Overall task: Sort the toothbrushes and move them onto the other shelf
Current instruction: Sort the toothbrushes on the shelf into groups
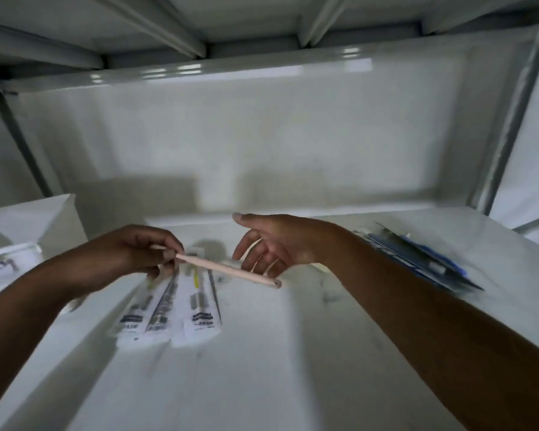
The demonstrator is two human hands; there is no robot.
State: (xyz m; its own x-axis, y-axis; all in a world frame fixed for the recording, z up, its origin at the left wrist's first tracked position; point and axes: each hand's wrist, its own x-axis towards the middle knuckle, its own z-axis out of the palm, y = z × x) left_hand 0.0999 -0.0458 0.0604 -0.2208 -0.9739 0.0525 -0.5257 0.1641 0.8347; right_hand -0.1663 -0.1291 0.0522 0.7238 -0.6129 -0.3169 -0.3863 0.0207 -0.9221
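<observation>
One pale pink toothbrush (227, 269), out of any wrapper, hangs in the air above the white shelf (293, 353), its long axis running from about ten o'clock down to four o'clock. The upper, ten o'clock end is pinched between thumb and fingertips of the left hand (131, 250), which is closed on it; the lower end juts free. The right hand (271, 244) sits just beside the middle of the brush, at roughly two o'clock from it, fingers loosely spread and curled, holding nothing that I can make out; motion blur hides whether its fingertips touch the shaft. It is the nearer hand to the free end, so a hand-over looks likely.

Under the brush lie three white wrapped toothbrushes (171, 309), side by side, lengthwise toward six o'clock. Well apart at three o'clock is a stack of blue packaged toothbrushes (417, 259), near the shelf's right edge.
</observation>
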